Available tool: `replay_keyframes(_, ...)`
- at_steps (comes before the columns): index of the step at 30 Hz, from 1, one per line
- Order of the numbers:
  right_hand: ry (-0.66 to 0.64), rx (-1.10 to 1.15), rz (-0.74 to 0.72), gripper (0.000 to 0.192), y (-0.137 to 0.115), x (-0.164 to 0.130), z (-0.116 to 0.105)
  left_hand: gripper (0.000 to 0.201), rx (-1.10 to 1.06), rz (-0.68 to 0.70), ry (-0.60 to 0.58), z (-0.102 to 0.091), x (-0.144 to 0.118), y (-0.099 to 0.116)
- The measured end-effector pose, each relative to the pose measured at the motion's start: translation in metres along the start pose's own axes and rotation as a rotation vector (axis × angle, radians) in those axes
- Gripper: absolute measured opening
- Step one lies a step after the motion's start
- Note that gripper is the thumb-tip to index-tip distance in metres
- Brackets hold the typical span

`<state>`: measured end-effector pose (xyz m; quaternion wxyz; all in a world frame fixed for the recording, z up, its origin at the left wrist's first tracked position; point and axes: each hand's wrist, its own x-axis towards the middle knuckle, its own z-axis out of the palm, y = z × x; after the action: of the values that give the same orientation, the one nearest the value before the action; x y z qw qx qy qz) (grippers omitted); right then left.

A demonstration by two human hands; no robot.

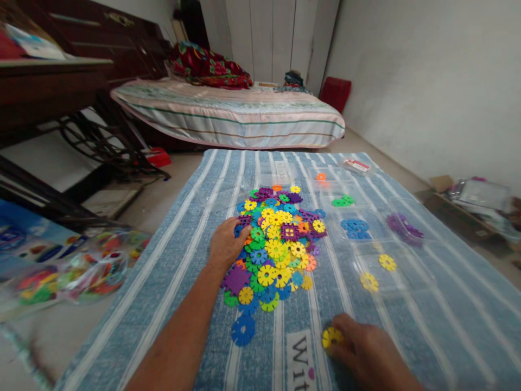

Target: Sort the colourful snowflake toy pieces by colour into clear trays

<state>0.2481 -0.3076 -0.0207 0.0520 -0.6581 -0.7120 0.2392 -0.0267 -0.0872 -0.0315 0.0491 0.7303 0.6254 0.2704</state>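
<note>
Between the thumb and fingers of my right hand (368,347) is a yellow notched disc (331,338), held low over the near part of the cloth. My left hand (225,243) reaches to the left edge of a heap of notched plastic pieces (275,248). Its thumb and fingers close around a blue disc (237,231), partly hidden by them. Yellow, green, blue and orange discs make up the heap, along with purple square pieces (290,232). A larger blue disc (243,330) lies at the heap's near end.
Clear plastic trays stand on the right of the striped cloth (171,260), holding yellow discs (387,263), blue discs (355,228), purple pieces (405,228), green discs (343,201) and an orange disc (321,177). Bagged pieces (101,266) lie left of the table; a bed (244,117) stands beyond.
</note>
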Motion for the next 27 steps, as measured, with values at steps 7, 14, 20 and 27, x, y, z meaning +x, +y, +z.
replay_keyframes(7,0.47,0.022,0.137,0.034,0.034,-0.007,-0.051,0.037,-0.011,0.004,-0.006,-0.001,-0.001,0.002)
replay_keyframes(14,0.591,0.025,0.076,0.036,0.032,0.003,-0.061,0.039,0.01,0.005,-0.017,0.001,-0.001,0.002)
replay_keyframes(20,0.39,0.101,-0.074,0.031,-0.011,0.045,-0.033,0.041,0.019,0.008,-0.013,0.003,-0.002,-0.003)
replay_keyframes(27,0.225,-0.177,0.058,0.032,-0.048,0.114,-0.038,0.042,0.028,0.019,-0.023,0.004,-0.003,-0.007)
